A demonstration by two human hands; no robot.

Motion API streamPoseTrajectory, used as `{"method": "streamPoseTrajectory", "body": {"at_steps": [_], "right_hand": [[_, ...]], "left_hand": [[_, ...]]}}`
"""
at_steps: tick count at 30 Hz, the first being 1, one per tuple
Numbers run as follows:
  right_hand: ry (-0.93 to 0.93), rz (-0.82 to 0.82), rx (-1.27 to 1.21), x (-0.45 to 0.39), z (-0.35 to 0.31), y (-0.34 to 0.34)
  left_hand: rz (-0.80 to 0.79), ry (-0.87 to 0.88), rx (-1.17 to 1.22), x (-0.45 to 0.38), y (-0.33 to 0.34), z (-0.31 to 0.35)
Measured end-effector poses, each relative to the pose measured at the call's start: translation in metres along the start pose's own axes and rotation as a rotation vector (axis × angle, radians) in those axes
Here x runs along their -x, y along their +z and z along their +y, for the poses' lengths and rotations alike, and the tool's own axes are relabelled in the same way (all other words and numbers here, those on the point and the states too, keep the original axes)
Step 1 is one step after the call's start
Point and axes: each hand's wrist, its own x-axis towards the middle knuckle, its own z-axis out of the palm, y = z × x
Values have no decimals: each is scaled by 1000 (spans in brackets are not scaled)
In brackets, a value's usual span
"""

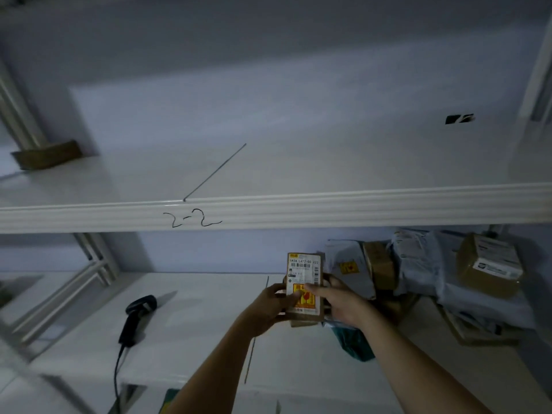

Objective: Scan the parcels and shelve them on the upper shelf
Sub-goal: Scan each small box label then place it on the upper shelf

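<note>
A small brown cardboard parcel (303,273) with a white barcode label and an orange fragile sticker is held upright above the lower shelf (209,318). My left hand (268,306) grips its left edge and my right hand (337,300) grips its right edge. The white upper shelf (268,171), marked "2-2" on its front rail, spans the view above and holds one brown parcel (47,155) at the far left. A black handheld scanner (136,318) lies on the lower shelf, left of my hands, its cable trailing down.
A heap of grey bags and cardboard boxes (433,273) fills the right side of the lower shelf. A green bag (355,343) lies under my right forearm. Shelf uprights (18,115) stand at the left and right. A black mark (458,118) sits far right on the upper shelf.
</note>
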Motion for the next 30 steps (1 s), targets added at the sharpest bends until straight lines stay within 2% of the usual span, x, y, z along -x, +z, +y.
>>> {"method": "streamPoseTrajectory", "body": {"at_steps": [3, 12, 24, 30], "right_hand": [[-29, -63, 26, -1, -1, 22], [-57, -97, 116, -13, -8, 120], [-20, -171, 239, -73, 25, 304], [-4, -172, 274, -97, 35, 362]], "left_hand": [[24, 21, -16, 21, -19, 5], [125, 76, -5, 69, -98, 12], [214, 48, 86, 129, -280, -28], [204, 35, 102, 133, -341, -39]]}}
